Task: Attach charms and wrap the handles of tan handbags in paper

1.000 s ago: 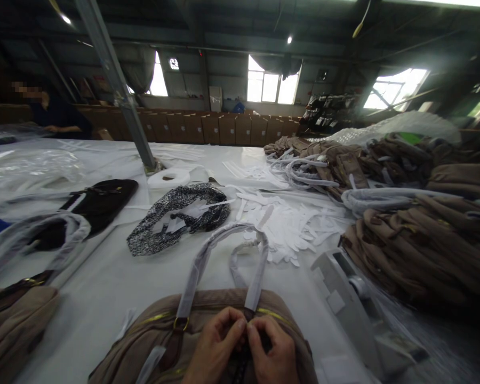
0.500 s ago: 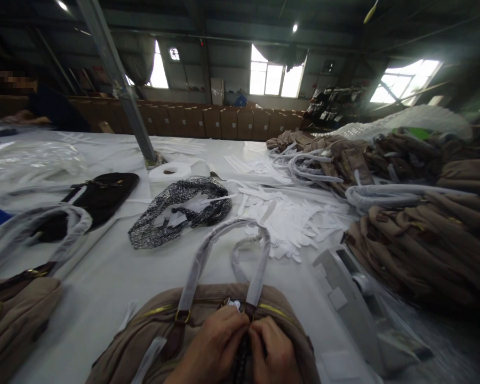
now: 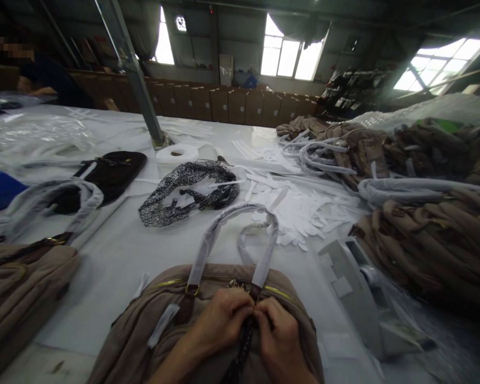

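White-covered worktable bears a brown fabric handbag with white-wrapped handles at six o'clock. The person's left hand and right hand, fingertips meeting, pinch a dark braided strap's upper end; their grip's exact spot is hidden.

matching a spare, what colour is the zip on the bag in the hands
The zip is golden yellow, seen best in the head view.
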`<state>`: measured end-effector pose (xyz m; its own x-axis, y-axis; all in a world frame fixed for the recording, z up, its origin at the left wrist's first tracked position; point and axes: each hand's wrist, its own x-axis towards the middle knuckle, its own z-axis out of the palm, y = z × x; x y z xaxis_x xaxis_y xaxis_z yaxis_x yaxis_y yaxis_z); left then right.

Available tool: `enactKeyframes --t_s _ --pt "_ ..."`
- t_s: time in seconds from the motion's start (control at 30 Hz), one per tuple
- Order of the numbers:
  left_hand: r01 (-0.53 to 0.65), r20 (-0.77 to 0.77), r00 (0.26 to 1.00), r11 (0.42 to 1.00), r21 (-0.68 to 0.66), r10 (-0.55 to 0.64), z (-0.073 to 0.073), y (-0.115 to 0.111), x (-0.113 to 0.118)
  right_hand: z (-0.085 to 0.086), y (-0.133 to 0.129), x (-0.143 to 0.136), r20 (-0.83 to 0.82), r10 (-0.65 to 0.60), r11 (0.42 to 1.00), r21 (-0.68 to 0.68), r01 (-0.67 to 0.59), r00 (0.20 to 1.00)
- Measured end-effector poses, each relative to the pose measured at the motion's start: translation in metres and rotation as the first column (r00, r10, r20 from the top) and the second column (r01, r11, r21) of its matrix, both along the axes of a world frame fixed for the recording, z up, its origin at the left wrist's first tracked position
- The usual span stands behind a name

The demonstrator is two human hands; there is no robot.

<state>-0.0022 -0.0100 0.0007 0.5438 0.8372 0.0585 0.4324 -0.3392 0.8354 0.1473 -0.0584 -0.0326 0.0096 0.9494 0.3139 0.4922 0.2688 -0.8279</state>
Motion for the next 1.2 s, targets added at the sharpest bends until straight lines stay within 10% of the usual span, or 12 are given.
enactKeyframes --t_s 0.5,0.8,1.2 --pt "-0.051 0.351 0.923 0.954 -0.296 0.159 0.003 0.005 0.007 0.022 0.010 0.005 -0.318 -0.168 0.949 -0.308 0.066 0.933" --pt "-0.022 0.304 0.948 0.971 -0.236 0.096 0.002 0.003 0.007 0.019 0.007 0.007 -0.263 -0.093 0.964 -0.264 0.021 0.960" --pt "-0.060 0.487 0.797 0.850 -0.523 0.357 -0.007 0.009 0.003 0.018 0.006 0.006 -0.393 -0.206 0.960 -0.260 0.107 0.896"
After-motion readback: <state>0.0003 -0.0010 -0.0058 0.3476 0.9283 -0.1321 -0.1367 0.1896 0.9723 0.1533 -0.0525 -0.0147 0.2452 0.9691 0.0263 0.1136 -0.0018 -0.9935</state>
